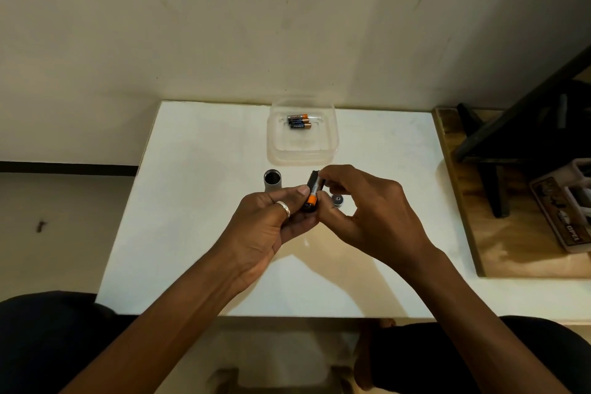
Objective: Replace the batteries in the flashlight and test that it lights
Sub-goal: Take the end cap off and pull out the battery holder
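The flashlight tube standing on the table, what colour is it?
Silver-grey, with a dark open top; the tube shows in the head view.

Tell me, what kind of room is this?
Probably a plain room at home or a small workroom. A white table stands against a scuffed cream wall, a clear plastic tub holds spare batteries, and a wooden board carries clutter.

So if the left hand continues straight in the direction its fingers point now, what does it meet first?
Probably the right hand: the left hand points right and slightly away, both already gripping the battery holder. Beyond it stands the small flashlight cap, though depth is unclear.
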